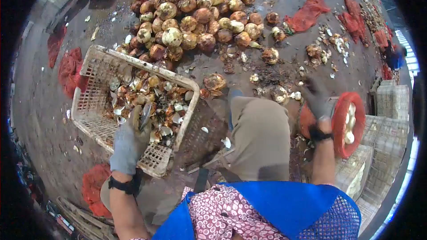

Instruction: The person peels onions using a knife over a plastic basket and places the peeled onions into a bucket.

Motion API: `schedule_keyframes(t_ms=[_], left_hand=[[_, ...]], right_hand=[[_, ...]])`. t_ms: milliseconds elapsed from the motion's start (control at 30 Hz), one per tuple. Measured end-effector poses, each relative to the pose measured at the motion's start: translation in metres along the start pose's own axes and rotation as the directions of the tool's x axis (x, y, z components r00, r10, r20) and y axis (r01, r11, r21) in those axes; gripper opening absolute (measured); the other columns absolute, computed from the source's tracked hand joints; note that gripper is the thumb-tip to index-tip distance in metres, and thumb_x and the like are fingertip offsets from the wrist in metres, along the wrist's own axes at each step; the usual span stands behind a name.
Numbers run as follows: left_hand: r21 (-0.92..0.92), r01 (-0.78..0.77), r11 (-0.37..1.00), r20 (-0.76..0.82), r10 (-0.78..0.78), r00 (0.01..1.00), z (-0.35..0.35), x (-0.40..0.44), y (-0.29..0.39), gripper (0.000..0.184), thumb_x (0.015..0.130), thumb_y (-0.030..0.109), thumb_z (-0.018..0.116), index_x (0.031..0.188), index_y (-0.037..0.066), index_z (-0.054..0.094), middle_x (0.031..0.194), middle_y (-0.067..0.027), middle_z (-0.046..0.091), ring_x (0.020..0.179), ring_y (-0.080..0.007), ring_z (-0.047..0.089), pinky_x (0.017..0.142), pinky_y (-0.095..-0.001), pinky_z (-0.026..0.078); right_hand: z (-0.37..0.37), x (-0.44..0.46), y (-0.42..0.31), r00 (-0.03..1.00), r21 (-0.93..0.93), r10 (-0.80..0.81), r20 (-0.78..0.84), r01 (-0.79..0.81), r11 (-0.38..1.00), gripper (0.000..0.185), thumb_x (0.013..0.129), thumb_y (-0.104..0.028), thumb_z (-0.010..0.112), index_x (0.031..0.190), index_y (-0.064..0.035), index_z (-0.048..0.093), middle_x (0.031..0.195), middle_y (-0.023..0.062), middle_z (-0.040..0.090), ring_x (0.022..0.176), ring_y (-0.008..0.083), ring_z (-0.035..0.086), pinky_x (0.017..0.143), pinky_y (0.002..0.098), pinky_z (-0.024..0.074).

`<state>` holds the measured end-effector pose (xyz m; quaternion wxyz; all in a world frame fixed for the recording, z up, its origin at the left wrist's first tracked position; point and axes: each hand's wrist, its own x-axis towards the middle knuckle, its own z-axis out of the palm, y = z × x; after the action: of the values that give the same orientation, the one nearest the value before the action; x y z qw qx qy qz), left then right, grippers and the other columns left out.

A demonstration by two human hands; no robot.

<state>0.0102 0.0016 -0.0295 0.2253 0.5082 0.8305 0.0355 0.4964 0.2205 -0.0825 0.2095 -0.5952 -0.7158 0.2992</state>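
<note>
My left hand [126,146], in a grey glove, is over the near side of a dirty white plastic crate [91,126]. Its fingers are closed round what looks like a knife [146,114], with a short metal blade pointing away from me. Onion skins and trimmings [167,102] lie in the crate below it. My right hand [318,102], also gloved, reaches over the floor beside a red tub [341,124]. Its dark fingertips are smeared, so their grip is unclear. Several peeled white onions [349,129] show inside the tub.
A large heap of unpeeled onions [189,22] lies ahead, with loose onions and skins scattered around it. Red mesh bags [309,13] lie on the dirty floor. White woven-patterned crates [387,138] stand at the right. Another person [395,57] is at the far right.
</note>
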Motion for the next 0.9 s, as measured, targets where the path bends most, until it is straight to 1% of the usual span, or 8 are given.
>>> schedule_keyframes(t_ms=[33, 167, 400, 500, 533, 567, 767, 900], left_hand=[[0.003, 0.014, 1.0, 0.014, -0.014, 1.0, 0.004, 0.004, -0.003, 0.05, 0.086, 0.023, 0.064, 0.132, 0.01, 0.049, 0.102, -0.0238, 0.065, 0.089, -0.0439, 0.063, 0.075, -0.0498, 0.052], [-0.112, -0.015, 0.994, -0.062, 0.008, 0.998, 0.009, 0.012, -0.011, 0.05, 0.084, 0.016, 0.067, 0.13, 0.006, 0.051, 0.099, -0.0239, 0.066, 0.085, -0.0414, 0.065, 0.068, -0.0462, 0.053], [-0.152, 0.063, 0.986, -0.016, -0.066, 0.998, -0.003, 0.018, -0.009, 0.056, 0.084, 0.01, 0.065, 0.138, 0.009, 0.049, 0.105, -0.0177, 0.065, 0.089, -0.0262, 0.067, 0.07, -0.034, 0.053], [-0.107, -0.119, 0.987, -0.202, 0.095, 0.975, 0.003, 0.02, -0.013, 0.053, 0.085, 0.011, 0.065, 0.136, 0.007, 0.049, 0.097, -0.0156, 0.066, 0.076, -0.0274, 0.066, 0.067, -0.0324, 0.054], [-0.099, -0.131, 0.986, -0.236, 0.105, 0.966, 0.002, 0.019, -0.012, 0.053, 0.085, 0.011, 0.065, 0.136, 0.007, 0.049, 0.097, -0.0156, 0.066, 0.076, -0.0274, 0.066, 0.067, -0.0324, 0.054], [-0.138, -0.073, 0.988, -0.192, 0.045, 0.98, -0.001, 0.017, -0.012, 0.051, 0.087, 0.012, 0.065, 0.135, 0.005, 0.05, 0.094, -0.0147, 0.067, 0.073, -0.0249, 0.065, 0.065, -0.0322, 0.054], [-0.529, -0.22, 0.82, -0.317, 0.049, 0.947, -0.006, 0.003, 0.008, 0.06, 0.088, 0.012, 0.066, 0.142, 0.004, 0.039, 0.094, -0.0146, 0.068, 0.081, -0.0214, 0.068, 0.072, -0.0305, 0.055], [-0.84, -0.322, 0.436, -0.332, 0.055, 0.942, -0.036, 0.009, 0.028, 0.078, 0.086, 0.012, 0.069, 0.148, 0.0, 0.023, 0.131, -0.0206, 0.052, 0.114, -0.0241, 0.057, 0.086, -0.0316, 0.053]], right_hand=[[0.055, 0.026, -0.024, 0.967, 0.212, -0.228, 0.11, 0.201, 0.956, 0.041, 0.086, -0.013, 0.069, 0.124, -0.0042, 0.058, 0.119, 0.0121, 0.064, 0.107, 0.0208, 0.062, 0.092, 0.0332, 0.0495], [0.219, 0.089, -0.085, 0.758, -0.267, -0.29, 0.585, 0.517, 0.813, 0.035, 0.087, -0.024, 0.062, 0.116, -0.0058, 0.06, 0.112, 0.0197, 0.062, 0.1, 0.0375, 0.061, 0.086, 0.0416, 0.05], [0.363, 0.094, -0.01, 0.67, -0.191, -0.508, 0.541, 0.687, 0.701, 0.034, 0.077, -0.018, 0.065, 0.108, -0.008, 0.059, 0.092, 0.0188, 0.065, 0.081, 0.0413, 0.061, 0.069, 0.0492, 0.0481], [0.333, 0.105, -0.021, 0.734, -0.161, -0.339, 0.589, 0.517, 0.841, 0.03, 0.077, -0.019, 0.07, 0.103, -0.0091, 0.058, 0.092, 0.0165, 0.066, 0.077, 0.0351, 0.064, 0.065, 0.0439, 0.0504], [0.323, 0.106, -0.024, 0.833, 0.302, -0.055, 0.551, -0.138, 0.943, 0.031, 0.08, -0.023, 0.07, 0.105, -0.0096, 0.058, 0.093, 0.0135, 0.066, 0.078, 0.0301, 0.065, 0.065, 0.0405, 0.0518], [0.311, 0.112, -0.027, 0.726, 0.616, 0.187, 0.662, -0.669, 0.417, 0.032, 0.082, -0.027, 0.07, 0.107, -0.01, 0.059, 0.094, 0.0105, 0.066, 0.08, 0.0251, 0.066, 0.065, 0.0371, 0.0531], [0.181, 0.129, -0.135, 0.874, 0.894, -0.305, 0.377, -0.258, 0.367, 0.054, 0.085, -0.025, 0.069, 0.131, -0.0077, 0.046, 0.117, 0.0067, 0.059, 0.104, 0.0184, 0.061, 0.088, 0.0326, 0.0516], [0.13, 0.085, -0.285, 0.751, 0.859, -0.562, 0.348, -0.016, 0.511, 0.061, 0.088, -0.029, 0.068, 0.137, -0.0038, 0.04, 0.124, 0.0097, 0.056, 0.116, 0.0179, 0.052, 0.099, 0.0331, 0.0446]])
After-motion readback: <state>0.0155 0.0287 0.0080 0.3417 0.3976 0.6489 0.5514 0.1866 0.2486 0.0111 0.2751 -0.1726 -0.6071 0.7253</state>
